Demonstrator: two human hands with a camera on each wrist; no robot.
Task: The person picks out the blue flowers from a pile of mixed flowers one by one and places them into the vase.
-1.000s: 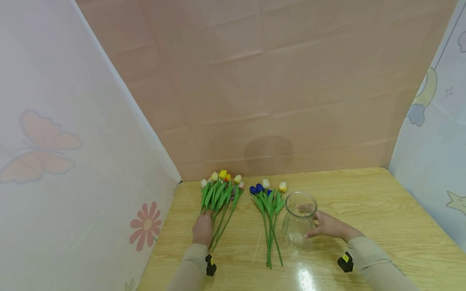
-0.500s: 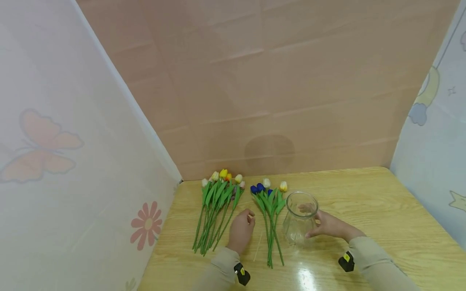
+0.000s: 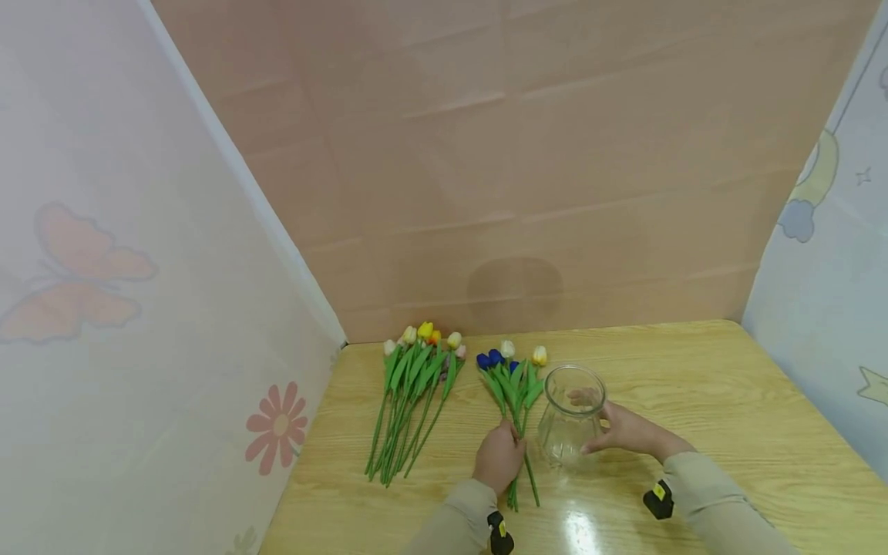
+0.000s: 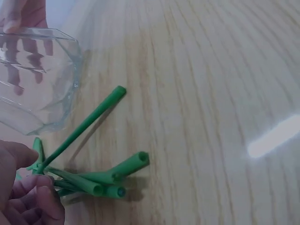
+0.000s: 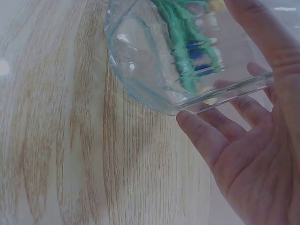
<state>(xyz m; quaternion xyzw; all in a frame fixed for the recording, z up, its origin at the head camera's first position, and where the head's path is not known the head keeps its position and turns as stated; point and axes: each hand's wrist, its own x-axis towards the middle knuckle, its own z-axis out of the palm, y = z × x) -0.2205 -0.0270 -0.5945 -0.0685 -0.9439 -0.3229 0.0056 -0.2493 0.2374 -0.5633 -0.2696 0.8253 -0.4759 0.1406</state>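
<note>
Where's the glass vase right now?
In the head view the glass vase stands on the wooden table, held by the right hand, just right of the blue-and-white tulip bunch.

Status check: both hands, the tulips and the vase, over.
Left hand grips blue-and-white tulip bunch by the stems. Right hand holds upright glass vase. Second tulip bunch lies apart, left. Nothing between.

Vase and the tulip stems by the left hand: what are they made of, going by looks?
Vase: clear glass, it seems; faceted, glossy walls show the right hand through them. Clear plastic isn't ruled out.
Tulip stems: probably plastic, artificial; uniform matte green tubes with hollow, cleanly cut ends. The left hand grips them.
</note>
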